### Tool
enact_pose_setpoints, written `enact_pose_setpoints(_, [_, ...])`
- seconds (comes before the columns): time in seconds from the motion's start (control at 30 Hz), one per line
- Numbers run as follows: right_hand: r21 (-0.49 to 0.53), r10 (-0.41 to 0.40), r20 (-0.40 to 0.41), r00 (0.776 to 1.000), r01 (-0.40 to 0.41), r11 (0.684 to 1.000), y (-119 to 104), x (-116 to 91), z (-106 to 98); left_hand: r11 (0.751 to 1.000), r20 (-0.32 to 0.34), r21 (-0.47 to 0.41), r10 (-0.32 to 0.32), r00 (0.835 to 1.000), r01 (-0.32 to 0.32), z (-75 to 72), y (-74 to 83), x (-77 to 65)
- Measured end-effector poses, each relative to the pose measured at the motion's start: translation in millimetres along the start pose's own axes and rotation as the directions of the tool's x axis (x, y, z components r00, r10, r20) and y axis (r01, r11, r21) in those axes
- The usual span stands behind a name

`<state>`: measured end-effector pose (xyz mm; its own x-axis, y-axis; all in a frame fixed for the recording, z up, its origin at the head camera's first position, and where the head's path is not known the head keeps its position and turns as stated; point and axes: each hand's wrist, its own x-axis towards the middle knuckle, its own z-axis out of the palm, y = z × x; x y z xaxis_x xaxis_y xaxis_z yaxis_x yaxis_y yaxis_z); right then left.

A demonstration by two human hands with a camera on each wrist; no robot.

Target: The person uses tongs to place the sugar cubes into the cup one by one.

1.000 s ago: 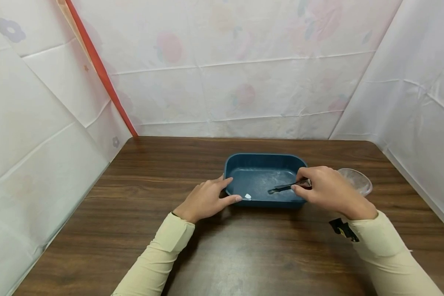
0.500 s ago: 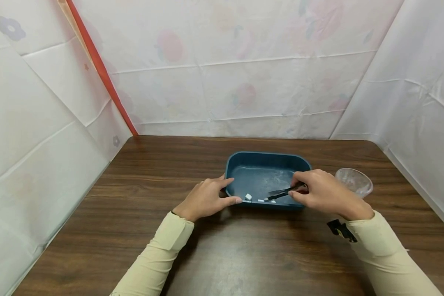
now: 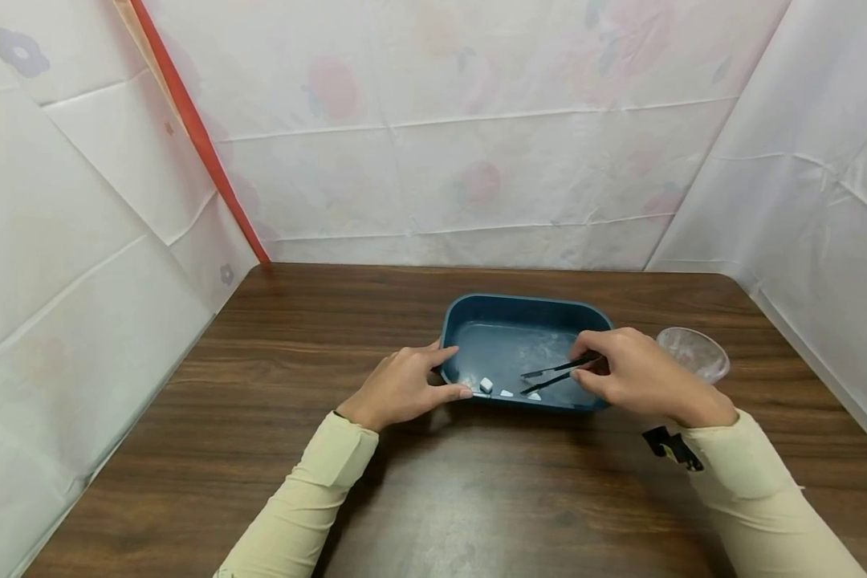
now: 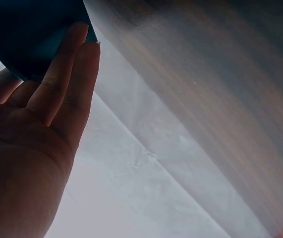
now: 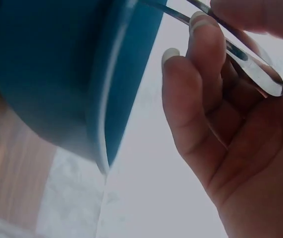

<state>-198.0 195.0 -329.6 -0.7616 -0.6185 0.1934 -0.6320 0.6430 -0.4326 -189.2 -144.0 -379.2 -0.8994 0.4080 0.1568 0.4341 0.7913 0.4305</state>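
Note:
A blue rectangular container (image 3: 502,341) stands on the table with several small white pieces (image 3: 486,385) along the inside of its front wall. At its left corner my left hand (image 3: 405,388) holds the rim, thumb and index finger over the edge; in the left wrist view the other fingers lie against the outer wall. My right hand (image 3: 632,373) pinches a pair of tweezers (image 3: 559,372) over the container's right side. The tweezers' arms are spread, tips low near the white pieces, with nothing seen between them. The right wrist view shows their metal bend in the palm.
A clear plastic bowl (image 3: 694,353) with whitish contents stands just right of the container, partly behind my right hand. The brown wooden table (image 3: 318,321) is bordered at the back and sides by pale printed sheets (image 3: 419,185). A red strip runs down the left corner.
The tweezers' tips have parted and moved toward the front wall. The container has turned slightly, its right end a little nearer me, and more white pieces show inside. My left hand stays put.

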Motion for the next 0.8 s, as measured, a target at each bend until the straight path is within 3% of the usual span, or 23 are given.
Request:
enact_pose_setpoints(0.23, [0.089, 0.034, 0.058, 0.998, -0.039, 0.995, 4, -5, -11, 1.0, 0.002, 0.005, 0.0, 1.0, 0.0, -1.5, 0.2, -0.2])
enact_pose_setpoints(0.5, [0.037, 0.01, -0.003, 1.0, -0.01, 0.999, 3, -8, -19, 1.0, 0.005, 0.0, -0.011, 1.0, 0.011, -1.1, 0.1, -1.5])
enact_pose_setpoints(0.8, [0.064, 0.008, 0.088, 0.996, -0.014, 0.998, 5, -6, -11, 1.0, 0.002, 0.0, -0.004, 1.0, 0.004, -0.9, 0.2, -0.4])
